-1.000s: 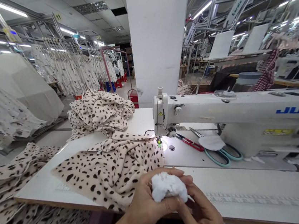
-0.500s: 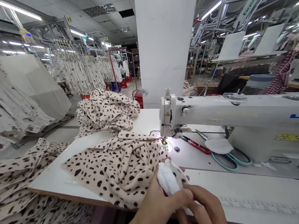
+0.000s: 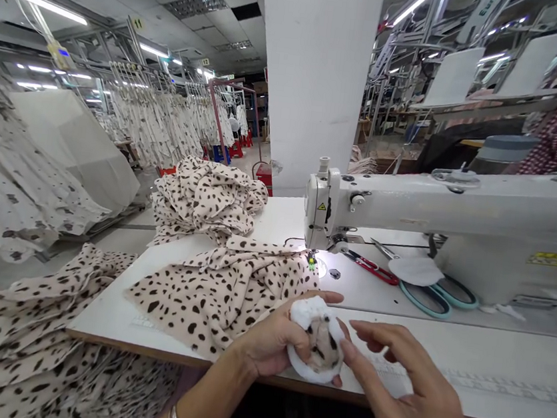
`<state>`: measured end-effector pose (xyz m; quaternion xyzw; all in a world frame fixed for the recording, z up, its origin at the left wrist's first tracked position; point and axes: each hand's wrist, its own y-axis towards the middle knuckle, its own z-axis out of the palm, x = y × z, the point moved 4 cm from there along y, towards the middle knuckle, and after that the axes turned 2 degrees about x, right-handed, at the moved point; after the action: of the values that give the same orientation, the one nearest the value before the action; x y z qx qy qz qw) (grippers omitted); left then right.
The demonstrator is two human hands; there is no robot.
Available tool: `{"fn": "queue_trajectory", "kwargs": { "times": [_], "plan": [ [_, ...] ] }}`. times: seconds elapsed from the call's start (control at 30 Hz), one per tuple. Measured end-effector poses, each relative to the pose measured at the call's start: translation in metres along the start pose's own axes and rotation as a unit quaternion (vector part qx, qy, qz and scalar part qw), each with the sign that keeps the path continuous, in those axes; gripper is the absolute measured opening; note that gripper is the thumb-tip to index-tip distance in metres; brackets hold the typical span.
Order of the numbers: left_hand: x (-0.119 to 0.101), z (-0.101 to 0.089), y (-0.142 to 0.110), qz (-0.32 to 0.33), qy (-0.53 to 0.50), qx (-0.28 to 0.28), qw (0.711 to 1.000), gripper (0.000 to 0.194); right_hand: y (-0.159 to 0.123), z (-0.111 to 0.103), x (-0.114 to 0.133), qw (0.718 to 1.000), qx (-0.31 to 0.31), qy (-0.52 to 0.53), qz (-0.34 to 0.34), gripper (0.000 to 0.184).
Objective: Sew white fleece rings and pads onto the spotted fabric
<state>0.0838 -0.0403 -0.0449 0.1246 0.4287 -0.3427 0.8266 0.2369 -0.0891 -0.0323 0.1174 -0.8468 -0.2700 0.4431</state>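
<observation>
Workshop racks of garments fill the far left; nearer, a white table bears a sewing machine, right. Over its near edge, the left hand pinches a fabric piece; the right hand, fingers spread, reaches its right rim. Probably light, soft, best gripped by the rim; fluffy white, spotted beige centre.

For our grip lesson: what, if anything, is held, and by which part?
The left hand holds a white-rimmed spotted piece by its left side, thumb in front; the right hand may be touching its right edge.
</observation>
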Motion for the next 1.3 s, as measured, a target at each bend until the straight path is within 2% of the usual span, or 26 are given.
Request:
{"fn": "queue_trajectory", "kwargs": {
  "times": [0.1, 0.17, 0.27, 0.33, 0.43, 0.5, 0.57, 0.63, 0.7, 0.77, 0.87, 0.93, 1.0, 1.1, 1.17, 1.3],
  "plan": [
    [-0.002, 0.003, 0.001, -0.025, 0.033, -0.045, 0.998, 0.064, 0.004, 0.009, 0.001, 1.000, 0.011, 0.022, -0.003, 0.017],
    [-0.003, 0.005, 0.000, -0.030, 0.040, -0.064, 0.997, 0.054, 0.003, 0.014, 0.000, 0.999, 0.018, 0.041, 0.021, 0.018],
    [-0.005, 0.005, -0.003, -0.006, 0.029, -0.078, 0.997, 0.050, 0.003, 0.020, -0.008, 0.986, 0.080, 0.089, 0.114, 0.024],
    [-0.003, 0.002, -0.005, 0.011, 0.011, -0.089, 0.996, 0.049, 0.003, 0.018, -0.012, 0.973, 0.097, 0.120, 0.172, 0.028],
    [0.005, -0.004, -0.005, 0.039, -0.011, -0.136, 0.990, 0.050, 0.004, 0.008, -0.014, 0.967, 0.062, 0.136, 0.209, 0.033],
    [0.010, -0.004, -0.003, 0.076, -0.004, -0.157, 0.985, 0.049, 0.005, 0.001, -0.012, 0.970, 0.005, 0.090, 0.225, 0.035],
    [0.014, 0.002, 0.000, 0.113, 0.010, -0.159, 0.981, 0.047, 0.005, -0.001, -0.005, 0.975, -0.040, 0.016, 0.219, 0.035],
    [0.018, 0.010, 0.003, 0.124, 0.013, -0.150, 0.981, 0.047, 0.007, 0.005, 0.004, 0.981, -0.042, -0.027, 0.188, 0.032],
    [0.019, 0.016, 0.004, 0.127, -0.004, -0.134, 0.983, 0.053, 0.008, 0.016, 0.012, 0.990, -0.007, -0.003, 0.143, 0.025],
    [0.018, 0.019, 0.003, 0.124, -0.018, -0.110, 0.986, 0.059, 0.008, 0.025, 0.017, 0.991, 0.042, 0.063, 0.106, 0.021],
    [0.012, 0.015, -0.003, 0.115, -0.025, -0.088, 0.989, 0.057, 0.004, 0.029, 0.018, 0.975, 0.127, 0.161, 0.085, 0.025],
    [0.011, 0.010, -0.005, 0.097, -0.029, -0.093, 0.990, 0.056, 0.002, 0.026, 0.013, 0.961, 0.164, 0.196, 0.103, 0.026],
    [0.010, 0.005, -0.005, 0.085, -0.036, -0.103, 0.990, 0.055, 0.002, 0.021, 0.006, 0.956, 0.166, 0.206, 0.124, 0.027],
    [0.008, 0.003, -0.002, 0.077, -0.063, -0.125, 0.987, 0.053, 0.007, 0.010, -0.006, 0.970, 0.099, 0.158, 0.155, 0.031],
    [0.007, 0.002, 0.000, 0.067, -0.098, -0.162, 0.980, 0.049, 0.010, 0.008, -0.013, 0.973, 0.076, 0.109, 0.189, 0.036],
    [0.002, 0.004, 0.003, 0.054, -0.136, -0.232, 0.962, 0.030, 0.018, 0.019, -0.018, 0.958, 0.164, 0.078, 0.222, 0.044]
  ]
}}
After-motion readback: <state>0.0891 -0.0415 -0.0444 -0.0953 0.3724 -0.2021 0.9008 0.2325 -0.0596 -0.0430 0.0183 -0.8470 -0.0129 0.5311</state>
